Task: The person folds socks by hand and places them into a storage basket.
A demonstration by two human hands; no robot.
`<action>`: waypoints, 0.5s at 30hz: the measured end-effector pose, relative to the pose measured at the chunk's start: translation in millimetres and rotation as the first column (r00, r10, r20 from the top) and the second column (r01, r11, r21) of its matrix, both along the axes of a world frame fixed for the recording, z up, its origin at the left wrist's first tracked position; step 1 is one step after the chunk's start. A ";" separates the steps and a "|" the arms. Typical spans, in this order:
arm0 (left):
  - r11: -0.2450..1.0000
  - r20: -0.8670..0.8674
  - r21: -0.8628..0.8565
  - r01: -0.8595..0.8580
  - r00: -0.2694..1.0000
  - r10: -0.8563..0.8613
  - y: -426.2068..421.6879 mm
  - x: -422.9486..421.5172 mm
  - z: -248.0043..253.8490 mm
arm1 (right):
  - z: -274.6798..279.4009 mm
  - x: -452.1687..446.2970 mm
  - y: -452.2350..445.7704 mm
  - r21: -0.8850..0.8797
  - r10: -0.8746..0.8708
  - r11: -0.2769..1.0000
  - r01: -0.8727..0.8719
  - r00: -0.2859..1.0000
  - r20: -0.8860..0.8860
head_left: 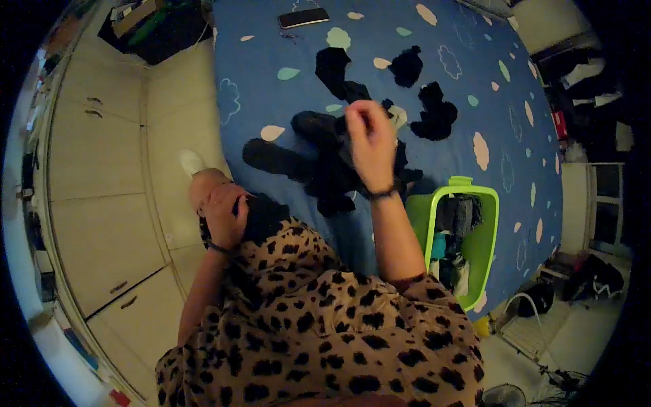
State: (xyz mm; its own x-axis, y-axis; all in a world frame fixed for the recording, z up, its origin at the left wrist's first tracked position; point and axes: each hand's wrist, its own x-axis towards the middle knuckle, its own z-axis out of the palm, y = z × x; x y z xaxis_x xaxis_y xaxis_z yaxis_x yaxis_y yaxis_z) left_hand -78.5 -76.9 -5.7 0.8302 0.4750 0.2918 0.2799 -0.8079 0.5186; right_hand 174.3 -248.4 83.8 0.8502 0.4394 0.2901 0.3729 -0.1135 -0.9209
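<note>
My right hand [372, 139] is over the bed with its fingers curled together, above a heap of black socks [332, 173]. What the fingers hold, if anything, cannot be made out. Just beyond the fingertips lies a black sock [332, 71]. To the right are two more dark bundles, one a rolled black sock [406, 66] and the other a lumpy black sock bundle [436, 114]. My left hand [227, 211] lies with its fingers stretched over my bent knee, and black cloth [266, 218] rests on my lap beside the thumb.
A bright green basket [494, 237] holding grey, teal and white cloth items stands by my right forearm. A phone [303, 18] lies at the far side of the blue patterned bed [502, 129]. Pale cabinets [102, 159] line the left; a white rack [536, 332] stands lower right.
</note>
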 end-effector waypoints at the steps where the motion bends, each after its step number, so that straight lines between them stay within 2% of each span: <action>1: 1.000 0.009 0.008 -0.008 1.000 0.008 0.9 0.3 1.7 | -58.2 20.5 10.0 -0.105 0.015 0.994 0.009 0.974 0.224; 2: 1.000 0.009 0.012 0.002 1.000 -0.002 -0.2 0.4 3.5 | -85.6 23.8 18.3 -0.193 0.022 0.981 0.031 0.964 0.266; 3: 1.000 0.007 0.014 0.012 1.000 -0.012 -0.7 1.4 4.7 | -110.4 27.1 25.6 -0.262 0.099 0.965 0.015 0.904 0.416; 5: 1.000 0.025 0.028 0.004 1.000 -0.004 -0.4 2.1 5.8 | -130.9 23.7 37.1 -0.489 0.295 0.872 -0.015 0.813 0.501; 7: 0.999 0.043 0.042 0.002 0.999 -0.004 0.2 0.7 4.0 | -153.4 30.8 45.5 -0.515 0.347 0.855 -0.053 0.797 0.494; 9: 1.000 0.029 0.009 0.001 1.000 -0.001 0.3 0.9 3.7 | -150.9 36.4 56.1 -0.324 0.090 0.946 0.025 0.938 0.335; 10: 1.000 0.033 0.013 -0.010 0.999 0.009 -0.1 0.5 5.8 | -145.4 36.1 58.4 -0.151 -0.030 0.986 0.066 0.973 0.227; 11: 1.000 0.037 0.015 -0.017 0.999 0.016 -0.1 1.2 8.2 | -143.2 37.8 58.1 -0.071 -0.029 0.997 0.032 0.999 0.044; 12: 1.000 0.043 0.016 -0.024 0.999 0.023 -0.5 3.0 11.6 | -131.9 32.2 56.9 0.119 0.033 0.993 -0.010 0.979 -0.200; 13: 0.999 0.050 0.021 -0.033 0.998 0.032 -0.1 4.2 13.6 | -113.1 22.3 52.8 0.307 0.140 0.952 -0.006 0.898 -0.416; 14: 0.999 0.082 -0.042 -0.020 0.996 0.023 1.1 5.1 15.3 | -93.0 12.3 46.7 0.422 0.279 0.907 -0.003 0.754 -0.594; 15: 0.995 0.113 -0.101 -0.007 0.993 0.018 2.5 5.5 18.2 | -73.4 1.6 44.3 0.430 0.292 0.903 -0.014 0.754 -0.588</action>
State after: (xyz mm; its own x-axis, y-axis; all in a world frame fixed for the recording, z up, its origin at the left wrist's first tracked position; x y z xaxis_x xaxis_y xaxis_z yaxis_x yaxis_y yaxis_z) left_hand -73.0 -74.4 12.5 0.7884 0.5165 0.3341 0.2242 -0.7470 0.6259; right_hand 176.0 -204.1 10.4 0.8253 0.5534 -0.1127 -0.3218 0.2968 -0.8991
